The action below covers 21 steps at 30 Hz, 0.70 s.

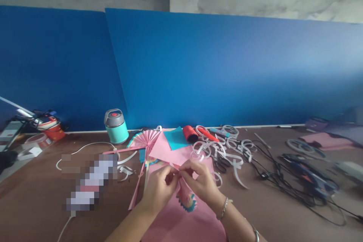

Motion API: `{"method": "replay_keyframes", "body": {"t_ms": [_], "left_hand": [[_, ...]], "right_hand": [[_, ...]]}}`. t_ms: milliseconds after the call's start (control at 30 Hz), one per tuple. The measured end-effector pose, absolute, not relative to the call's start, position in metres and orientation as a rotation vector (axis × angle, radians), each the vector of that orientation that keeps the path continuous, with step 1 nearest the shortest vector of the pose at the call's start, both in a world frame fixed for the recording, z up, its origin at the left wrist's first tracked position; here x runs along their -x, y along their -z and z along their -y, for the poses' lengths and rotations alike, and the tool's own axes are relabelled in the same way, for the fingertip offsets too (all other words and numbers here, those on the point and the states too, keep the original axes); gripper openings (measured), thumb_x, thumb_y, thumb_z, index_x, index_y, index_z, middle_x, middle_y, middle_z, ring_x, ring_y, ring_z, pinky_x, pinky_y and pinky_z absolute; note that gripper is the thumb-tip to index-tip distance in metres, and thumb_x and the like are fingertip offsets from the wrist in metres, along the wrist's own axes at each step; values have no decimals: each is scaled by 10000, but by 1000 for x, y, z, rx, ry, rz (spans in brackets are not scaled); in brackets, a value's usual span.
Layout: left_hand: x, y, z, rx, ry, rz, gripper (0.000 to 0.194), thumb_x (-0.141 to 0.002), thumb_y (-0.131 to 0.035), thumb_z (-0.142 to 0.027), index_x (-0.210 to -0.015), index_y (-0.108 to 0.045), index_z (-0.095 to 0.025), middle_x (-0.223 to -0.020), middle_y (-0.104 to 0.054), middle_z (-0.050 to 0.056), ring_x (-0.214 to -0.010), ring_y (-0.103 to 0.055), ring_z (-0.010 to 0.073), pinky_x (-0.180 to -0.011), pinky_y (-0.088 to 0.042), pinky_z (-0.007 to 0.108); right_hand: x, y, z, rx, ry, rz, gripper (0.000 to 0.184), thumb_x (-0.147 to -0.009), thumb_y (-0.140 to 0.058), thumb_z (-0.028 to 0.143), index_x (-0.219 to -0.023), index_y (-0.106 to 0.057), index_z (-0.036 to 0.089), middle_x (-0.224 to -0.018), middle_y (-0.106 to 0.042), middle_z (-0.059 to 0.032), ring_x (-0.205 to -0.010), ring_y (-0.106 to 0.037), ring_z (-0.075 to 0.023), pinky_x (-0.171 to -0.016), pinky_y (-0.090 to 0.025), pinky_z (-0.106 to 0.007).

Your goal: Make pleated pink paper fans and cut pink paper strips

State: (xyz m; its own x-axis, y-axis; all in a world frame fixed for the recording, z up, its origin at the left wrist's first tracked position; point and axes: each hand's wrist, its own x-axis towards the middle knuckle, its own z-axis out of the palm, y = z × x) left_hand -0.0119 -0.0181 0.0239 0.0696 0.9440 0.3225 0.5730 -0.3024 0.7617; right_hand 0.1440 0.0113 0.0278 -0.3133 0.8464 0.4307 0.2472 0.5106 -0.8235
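My left hand (160, 189) and my right hand (200, 181) meet at the centre, fingertips pinched together. Between them is the narrow pink end of a small pleated paper fan (187, 199), whose lower edge is jagged, with yellow and teal bands. My fingers hide the exact spot where it is gripped. Under the hands lie pink paper sheets (170, 153), with a teal paper square (176, 138) on top. Just left of them rests an opened pink pleated fan (146, 139) with long paper strips. A red cylinder (190, 134) lies on its side behind my right hand.
Curled white strips (234, 155) and a red ring-like piece (206, 133) lie to the right. Farther right are black cables (275, 181) and a dark blue tool (309, 176). A teal jar (117, 128) stands back left, near a pixelated object (92, 183) with a white cable.
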Motion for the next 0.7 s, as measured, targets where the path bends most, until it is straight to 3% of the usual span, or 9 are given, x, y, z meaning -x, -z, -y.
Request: {"method": "replay_keyframes", "body": {"t_ms": [167, 367, 567, 700], "left_hand": [[11, -20, 18, -1957, -1120, -1514, 154, -819, -504, -256, -730, -611, -190, -622, -562, -2, -572, -515, 138, -524, -364, 234], [11, -28, 19, -1890, -1140, -1319, 173, -830, -470, -213, -749, -620, -191, -690, -580, 7, -638, -514, 142, -602, -393, 247], [14, -34, 16, -1613, -1082, -1117, 175, -799, -466, -255, -664, -551, -184, -668, -569, 5, -662, -525, 147, -639, -417, 257], [13, -30, 13, -1412, -1070, -1084, 150, -740, -477, -268, -613, -497, -190, -548, -434, -51, -519, -405, 99, -515, -339, 220]], "right_hand": [[-140, -25, -13, 936, -1013, 1702, 133, -773, -614, 289, -695, -622, 182, -638, -583, -2, -576, -518, -117, -534, -413, -236], [-139, -26, -15, 958, -1371, 1491, 331, -697, -693, 473, -678, -602, 156, -601, -546, 11, -522, -462, -89, -500, -378, -225], [-144, -27, -16, 895, -1404, 1491, 323, -703, -702, 469, -678, -598, 164, -599, -527, 24, -527, -440, -85, -509, -364, -221], [-144, -28, -15, 854, -1452, 1469, 315, -704, -707, 461, -679, -597, 167, -582, -515, 28, -519, -424, -84, -505, -350, -221]]}}
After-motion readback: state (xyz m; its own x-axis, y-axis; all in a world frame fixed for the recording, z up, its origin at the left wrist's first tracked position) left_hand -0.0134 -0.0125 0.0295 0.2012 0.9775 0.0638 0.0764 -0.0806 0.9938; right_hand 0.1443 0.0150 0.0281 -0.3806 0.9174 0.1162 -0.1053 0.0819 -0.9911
